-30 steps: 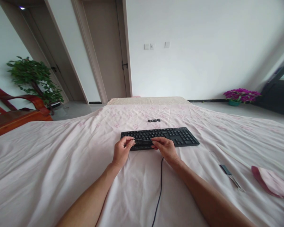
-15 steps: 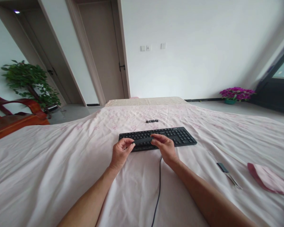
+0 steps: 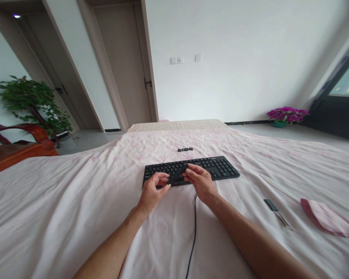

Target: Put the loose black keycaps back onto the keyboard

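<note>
A black keyboard [image 3: 215, 167] lies on a pink-patterned sheet [image 3: 61, 201], its cable [image 3: 192, 232] running toward me. A long black key bar [image 3: 177, 176], apparently the space bar, is lifted off the keyboard's near edge and tilted. My left hand [image 3: 151, 192] pinches its left end and my right hand [image 3: 200, 181] pinches its right end. Three loose black keycaps [image 3: 185, 149] sit in a row just beyond the keyboard.
A small tool with a black grip and metal tip [image 3: 276, 211] lies on the sheet to the right, next to a folded pink cloth [image 3: 328, 221]. A wooden chair [image 3: 17, 145] and a potted plant [image 3: 31, 102] stand at the left, purple flowers [image 3: 286, 115] on the floor at the right.
The long key bar came up off the keyboard's front row; both hands pulled it toward me and tilted it, left end lower. The camera shifted slightly.
</note>
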Tool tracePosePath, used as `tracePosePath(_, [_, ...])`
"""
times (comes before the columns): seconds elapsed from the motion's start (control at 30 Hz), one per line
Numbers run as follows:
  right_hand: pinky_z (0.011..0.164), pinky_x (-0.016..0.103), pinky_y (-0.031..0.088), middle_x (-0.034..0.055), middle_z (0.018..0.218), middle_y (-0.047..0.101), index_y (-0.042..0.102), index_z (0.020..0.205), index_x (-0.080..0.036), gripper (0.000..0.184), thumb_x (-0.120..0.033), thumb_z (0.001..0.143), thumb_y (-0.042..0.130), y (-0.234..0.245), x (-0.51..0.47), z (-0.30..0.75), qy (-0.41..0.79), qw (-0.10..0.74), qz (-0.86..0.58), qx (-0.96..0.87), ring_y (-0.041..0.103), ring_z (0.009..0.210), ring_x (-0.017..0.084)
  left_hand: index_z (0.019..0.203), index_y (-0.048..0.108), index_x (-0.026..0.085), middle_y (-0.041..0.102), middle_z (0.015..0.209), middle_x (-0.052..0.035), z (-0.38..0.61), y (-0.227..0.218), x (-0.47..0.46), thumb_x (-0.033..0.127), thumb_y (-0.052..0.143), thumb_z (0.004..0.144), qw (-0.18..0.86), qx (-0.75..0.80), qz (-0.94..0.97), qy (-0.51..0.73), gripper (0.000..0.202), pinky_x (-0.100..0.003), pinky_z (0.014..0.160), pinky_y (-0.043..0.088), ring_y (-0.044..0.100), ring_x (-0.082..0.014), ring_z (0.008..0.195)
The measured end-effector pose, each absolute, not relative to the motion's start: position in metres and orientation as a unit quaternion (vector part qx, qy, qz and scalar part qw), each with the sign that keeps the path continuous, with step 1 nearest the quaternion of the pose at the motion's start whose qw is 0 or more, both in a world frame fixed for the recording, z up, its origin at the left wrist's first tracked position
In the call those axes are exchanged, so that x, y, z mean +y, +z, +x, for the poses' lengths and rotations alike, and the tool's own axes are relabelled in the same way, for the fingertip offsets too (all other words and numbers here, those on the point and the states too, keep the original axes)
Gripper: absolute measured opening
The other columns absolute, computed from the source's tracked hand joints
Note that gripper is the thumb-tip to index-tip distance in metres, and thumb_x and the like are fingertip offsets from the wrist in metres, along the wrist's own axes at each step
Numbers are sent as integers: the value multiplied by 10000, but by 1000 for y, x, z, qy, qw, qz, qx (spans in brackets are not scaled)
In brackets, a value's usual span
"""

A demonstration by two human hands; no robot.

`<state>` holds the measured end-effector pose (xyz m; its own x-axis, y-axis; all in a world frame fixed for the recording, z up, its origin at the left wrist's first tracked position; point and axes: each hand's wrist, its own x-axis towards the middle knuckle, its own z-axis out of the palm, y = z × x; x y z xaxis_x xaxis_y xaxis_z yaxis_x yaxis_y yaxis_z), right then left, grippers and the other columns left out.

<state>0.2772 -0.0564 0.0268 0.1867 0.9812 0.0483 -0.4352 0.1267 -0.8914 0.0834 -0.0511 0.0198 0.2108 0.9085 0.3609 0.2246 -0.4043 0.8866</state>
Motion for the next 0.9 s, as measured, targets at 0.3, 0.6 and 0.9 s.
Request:
tracePosePath(0.3, [554,241,463,46,846,716,720,902,-188,320,-364,636,754,30,-70,257,528,593,-417,-442,628,697,161,874,579,162,676,813,-37,93,17,-59,257,711,696,413,388,694,445,241,-290,726,523,644,-155,738])
tracePosePath(0.6, [608,276,495,3,756,692,720,871,-226,257,-237,614,732,14,-70,247,462,597,-431,-494,617,678,160,850,552,166,686,798,-32,93,7,-57,256,754,665,506,374,646,432,288,-281,721,509,660,-166,758])
tracePosePath(0.9, [607,264,483,-25,695,640,719,930,-227,312,-244,619,726,17,-73,245,428,579,-454,-524,580,646,141,880,573,163,717,910,-66,91,4,-54,298,756,670,546,368,621,426,309,-320,788,508,675,-205,850])
